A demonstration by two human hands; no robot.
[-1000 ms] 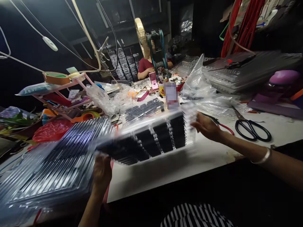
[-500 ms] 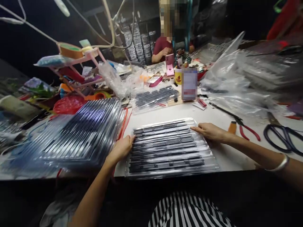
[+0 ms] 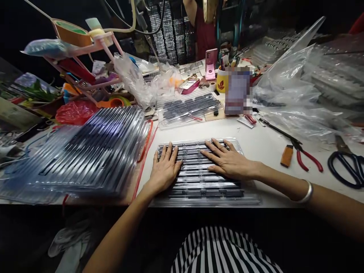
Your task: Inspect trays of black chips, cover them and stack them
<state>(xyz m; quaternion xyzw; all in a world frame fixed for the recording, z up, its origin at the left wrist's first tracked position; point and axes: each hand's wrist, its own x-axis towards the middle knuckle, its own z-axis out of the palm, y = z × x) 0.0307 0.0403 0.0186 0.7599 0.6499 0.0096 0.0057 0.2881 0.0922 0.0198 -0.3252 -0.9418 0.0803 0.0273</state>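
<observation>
In front of me a clear plastic tray [image 3: 199,185] lies flat near the table's front edge, with rows of dark strip-like parts in its grooves. My left hand [image 3: 165,168] rests palm down on its left part, fingers stretched out and apart. On the upper right part of the same tray lies my right hand [image 3: 227,161], also flat with spread fingers. Both hands press or rest on the tray's top without gripping it. To the left is a stack of similar filled trays [image 3: 105,151].
Behind my tray lies another filled tray [image 3: 189,108]. At right are red-handled pliers [image 3: 301,153], an orange-brown piece [image 3: 287,155] and dark-handled scissors [image 3: 347,167]. Clear plastic bags [image 3: 295,94] heap up behind them. A yellow cup [image 3: 221,80] holds pens; a person [image 3: 205,38] is across the table.
Both hands have let go of the tray's side edges and moved inward, now lying flat on top of it. Across the table, the person's arm has risen.
</observation>
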